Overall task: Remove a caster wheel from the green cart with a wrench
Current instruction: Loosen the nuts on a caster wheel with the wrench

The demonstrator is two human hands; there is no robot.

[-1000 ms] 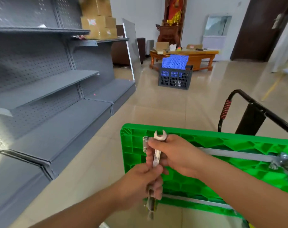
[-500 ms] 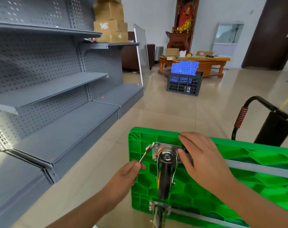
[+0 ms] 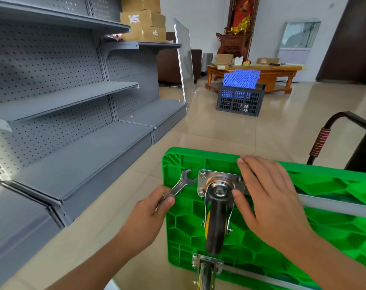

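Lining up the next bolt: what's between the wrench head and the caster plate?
Only bare green cart ribbing, in the head view. The wrench head sits just left of the caster plate, not on a bolt.

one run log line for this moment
left hand: holds wrench, jaw off bolts | right hand: flat on caster plate | cart: tipped

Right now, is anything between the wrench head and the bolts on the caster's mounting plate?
Nothing visible. The wrench, held in the left hand, has only bare green cart between it and the mounting plate.
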